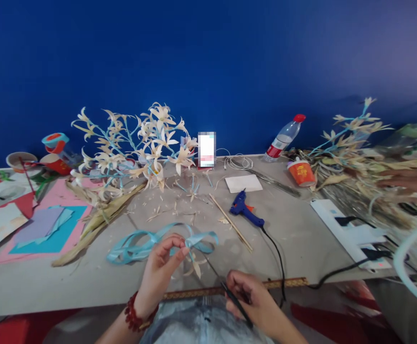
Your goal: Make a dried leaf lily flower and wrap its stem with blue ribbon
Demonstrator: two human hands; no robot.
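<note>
My left hand (167, 260), with a red bead bracelet at the wrist, pinches a small pale flower (196, 268) by its blue-wrapped base. The flower hangs petals down, and light blue ribbon (133, 246) lies in loose loops behind the fingers. I cannot tell whether the ribbon is joined to the flower. In my right hand (246, 296) is a slim black tool (235, 298) with a thin pointed metal tip. The tip points up and left, just right of the flower. Whether it is tweezers or scissors is unclear.
Behind stand pale flower sprays (154, 143). To the right lie thin sticks (232, 223), a blue glue gun (244, 209) and a white power strip (348, 234). A bottle (283, 138) leans at the wall. Another person's hand (411, 179) is at far right.
</note>
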